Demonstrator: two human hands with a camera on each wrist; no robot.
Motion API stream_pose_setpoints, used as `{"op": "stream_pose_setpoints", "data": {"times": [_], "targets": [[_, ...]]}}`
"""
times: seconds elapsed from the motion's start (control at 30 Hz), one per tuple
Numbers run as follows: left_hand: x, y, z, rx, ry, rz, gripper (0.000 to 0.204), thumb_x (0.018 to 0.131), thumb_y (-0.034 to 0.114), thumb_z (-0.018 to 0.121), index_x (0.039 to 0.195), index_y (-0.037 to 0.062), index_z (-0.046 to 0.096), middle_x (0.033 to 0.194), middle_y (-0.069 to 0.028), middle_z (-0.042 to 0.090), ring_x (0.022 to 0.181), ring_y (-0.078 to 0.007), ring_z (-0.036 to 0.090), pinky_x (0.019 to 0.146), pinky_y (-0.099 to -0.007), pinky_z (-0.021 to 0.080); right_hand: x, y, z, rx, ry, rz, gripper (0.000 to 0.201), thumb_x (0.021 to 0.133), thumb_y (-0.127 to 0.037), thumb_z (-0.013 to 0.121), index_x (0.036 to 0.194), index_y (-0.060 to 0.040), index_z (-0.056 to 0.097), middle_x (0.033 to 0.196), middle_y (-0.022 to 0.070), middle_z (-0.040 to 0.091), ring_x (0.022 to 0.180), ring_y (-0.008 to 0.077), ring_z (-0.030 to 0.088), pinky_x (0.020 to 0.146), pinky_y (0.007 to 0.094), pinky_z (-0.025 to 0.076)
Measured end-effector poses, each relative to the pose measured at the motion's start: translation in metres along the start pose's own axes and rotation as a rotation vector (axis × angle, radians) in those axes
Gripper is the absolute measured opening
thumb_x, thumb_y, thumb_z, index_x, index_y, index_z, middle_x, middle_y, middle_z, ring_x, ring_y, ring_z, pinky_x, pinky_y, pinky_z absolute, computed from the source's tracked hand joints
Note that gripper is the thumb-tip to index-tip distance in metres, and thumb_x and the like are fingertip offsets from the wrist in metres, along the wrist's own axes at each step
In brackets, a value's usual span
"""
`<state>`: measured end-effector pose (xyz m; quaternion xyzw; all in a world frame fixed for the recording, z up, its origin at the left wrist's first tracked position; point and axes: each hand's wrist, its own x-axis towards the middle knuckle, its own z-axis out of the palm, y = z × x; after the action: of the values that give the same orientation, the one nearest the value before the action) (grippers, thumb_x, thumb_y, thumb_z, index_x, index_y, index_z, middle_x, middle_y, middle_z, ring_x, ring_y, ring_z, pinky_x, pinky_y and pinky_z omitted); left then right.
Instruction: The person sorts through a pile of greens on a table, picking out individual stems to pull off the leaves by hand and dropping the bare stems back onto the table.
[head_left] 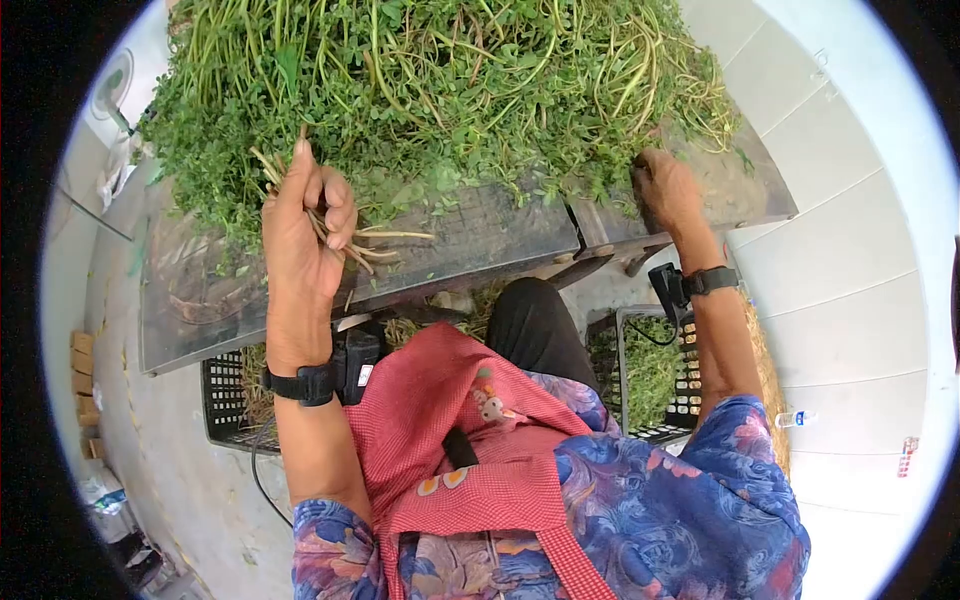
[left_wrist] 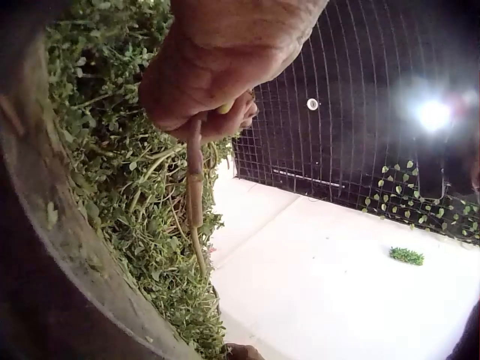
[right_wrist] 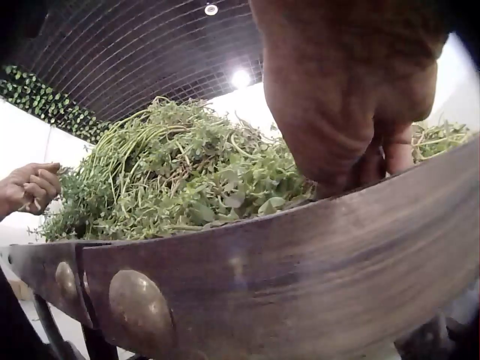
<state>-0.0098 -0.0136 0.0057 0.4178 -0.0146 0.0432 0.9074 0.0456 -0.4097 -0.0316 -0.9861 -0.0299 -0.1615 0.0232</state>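
A large heap of leafy green stems [head_left: 430, 100] covers the far part of the dark wooden table [head_left: 480, 220]. At the left, in front of the heap, my left hand [head_left: 305, 215] grips a small bunch of pale cut stems [head_left: 385, 236], whose ends stick out on both sides of the fingers. The left wrist view shows one thick brownish stem [left_wrist: 194, 187] hanging below the curled hand. My right hand [head_left: 670, 190] is lowered at the right front edge of the table, beside the heap. Its fingers [right_wrist: 397, 150] point down, and the table's edge hides their tips, so I cannot tell whether they pinch anything.
Below the table, a black crate [head_left: 630, 400] holds more greens at the right, and another crate [head_left: 225, 400] stands at the left. A knee [head_left: 540, 320] reaches under the table's front edge. White wall panels [head_left: 820, 220] stand close on the right; a bottle [head_left: 797, 419] lies there.
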Motion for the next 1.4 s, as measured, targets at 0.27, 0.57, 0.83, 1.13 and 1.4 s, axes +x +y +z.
{"op": "stream_pose_setpoints", "data": {"times": [0.27, 0.57, 0.83, 1.13, 1.4], "targets": [[0.001, -0.005, 0.001, 0.006, -0.001, 0.005, 0.04, 0.09, 0.031, 0.054, 0.06, 0.0126, 0.035, 0.058, -0.005, 0.047, 0.044, -0.0082, 0.039, 0.033, -0.019, 0.025, 0.008, -0.071, -0.016, 0.432, 0.22, -0.171, 0.017, 0.08, -0.017, 0.058, 0.087, -0.0019, 0.053, 0.081, 0.0186, 0.055, 0.078, 0.039, 0.053, 0.069, 0.044, 0.043], [0.001, -0.002, -0.002, 0.027, 0.03, 0.022, 0.041, 0.09, 0.031, 0.054, 0.058, 0.0127, 0.035, 0.057, -0.0052, 0.048, 0.042, -0.0086, 0.039, 0.033, -0.0191, 0.025, 0.018, -0.144, -0.001, 0.726, 0.19, -0.462, 0.009, 0.075, -0.007, 0.061, 0.08, -0.0009, 0.056, 0.079, 0.0156, 0.057, 0.077, 0.0339, 0.056, 0.068, 0.0386, 0.046], [-0.003, 0.003, 0.0, 0.074, 0.053, 0.029, 0.038, 0.092, 0.031, 0.049, 0.062, 0.0133, 0.035, 0.059, -0.0015, 0.043, 0.043, -0.0063, 0.035, 0.033, -0.0181, 0.027, 0.049, -0.048, -0.03, 0.71, 0.598, 0.227, 0.024, 0.075, -0.024, 0.067, 0.093, -0.0074, 0.067, 0.082, 0.0122, 0.066, 0.074, 0.0246, 0.063, 0.067, 0.0317, 0.048], [0.001, -0.007, 0.002, 0.086, 0.075, 0.036, 0.04, 0.088, 0.03, 0.057, 0.057, 0.0123, 0.037, 0.055, -0.0048, 0.048, 0.041, -0.0089, 0.039, 0.033, -0.0202, 0.024, 0.097, 0.09, 0.059, 0.196, 0.035, 0.481, 0.055, 0.071, -0.047, 0.065, 0.093, 0.0032, 0.062, 0.063, 0.012, 0.061, 0.057, 0.0223, 0.062, 0.053, 0.0327, 0.049], [0.0, -0.011, 0.009, 0.127, 0.12, 0.061, 0.034, 0.089, 0.031, 0.057, 0.069, 0.0037, 0.056, 0.064, -0.0094, 0.059, 0.041, -0.008, 0.043, 0.033, -0.0198, 0.032, 0.051, -0.023, -0.031, 1.254, 0.427, 0.407, 0.034, 0.075, -0.013, 0.069, 0.105, 0.0027, 0.061, 0.076, 0.0042, 0.062, 0.063, 0.0081, 0.054, 0.048, 0.0222, 0.037]]}}
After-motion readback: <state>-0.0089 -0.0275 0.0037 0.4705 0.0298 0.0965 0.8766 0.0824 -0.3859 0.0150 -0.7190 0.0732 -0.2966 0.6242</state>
